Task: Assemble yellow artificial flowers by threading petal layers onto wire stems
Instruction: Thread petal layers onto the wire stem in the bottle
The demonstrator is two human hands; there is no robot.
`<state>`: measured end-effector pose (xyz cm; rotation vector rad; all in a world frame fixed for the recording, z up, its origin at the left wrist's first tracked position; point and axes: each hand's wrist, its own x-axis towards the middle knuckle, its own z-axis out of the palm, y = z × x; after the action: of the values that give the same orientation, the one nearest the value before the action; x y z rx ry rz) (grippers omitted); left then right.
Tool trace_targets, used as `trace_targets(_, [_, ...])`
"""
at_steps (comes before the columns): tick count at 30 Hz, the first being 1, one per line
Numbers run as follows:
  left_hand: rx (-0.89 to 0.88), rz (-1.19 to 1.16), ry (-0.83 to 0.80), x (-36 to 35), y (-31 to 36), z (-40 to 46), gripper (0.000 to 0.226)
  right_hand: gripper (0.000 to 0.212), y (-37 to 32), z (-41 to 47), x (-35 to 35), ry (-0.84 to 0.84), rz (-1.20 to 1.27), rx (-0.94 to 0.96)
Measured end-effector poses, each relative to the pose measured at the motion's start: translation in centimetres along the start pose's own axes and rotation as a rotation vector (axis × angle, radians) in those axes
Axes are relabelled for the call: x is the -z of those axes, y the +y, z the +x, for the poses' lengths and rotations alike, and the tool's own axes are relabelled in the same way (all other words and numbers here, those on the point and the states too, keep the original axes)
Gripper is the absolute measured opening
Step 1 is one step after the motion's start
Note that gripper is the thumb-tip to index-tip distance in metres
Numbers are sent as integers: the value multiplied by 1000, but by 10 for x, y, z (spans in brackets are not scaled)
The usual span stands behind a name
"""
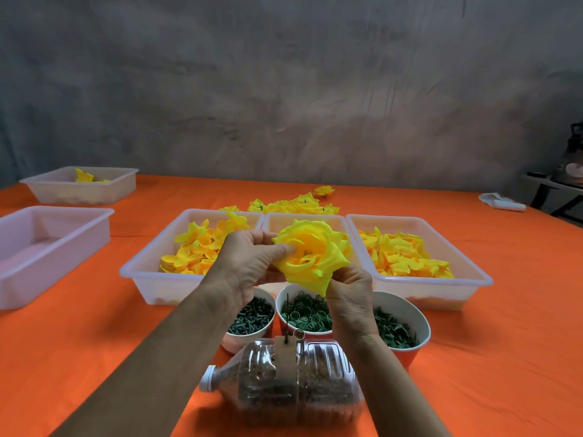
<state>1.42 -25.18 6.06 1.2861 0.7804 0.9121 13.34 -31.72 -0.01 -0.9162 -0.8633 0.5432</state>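
Note:
A layered yellow flower (312, 253) is held up above the middle tray, its open face turned toward me. My left hand (252, 263) grips its left side, thumb pressed into the petals near the centre. My right hand (347, 288) holds it from below at the lower right edge. A thin dark wire stem (287, 316) stands upright from a card strip on a clear plastic bottle (284, 383) lying in front of me. Loose yellow petal layers fill the left tray (202, 250) and the right tray (407, 257).
Three paper cups hold green parts: pegs (250, 316), rings (306, 313), leafy pieces (397, 332). Finished flowers (296, 205) lie behind the trays. Two more white trays (47, 247) (82, 184) sit at the left on the orange cloth. A white object (501, 201) lies far right.

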Motion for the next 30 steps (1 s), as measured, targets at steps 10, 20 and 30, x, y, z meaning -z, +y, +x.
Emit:
trace_targets(10, [-21,-203,5,-8,-1,0,25,16,-4,4,-7,84,50,-45])
trace_targets(20, [-46,19,122,-5,-12,-10,23,19,-4,3,-3,159,97,-62])
trace_targets(30, [-41,71,-64,-4,-10,-12,11,16,-1,1,-1,102,202,-176])
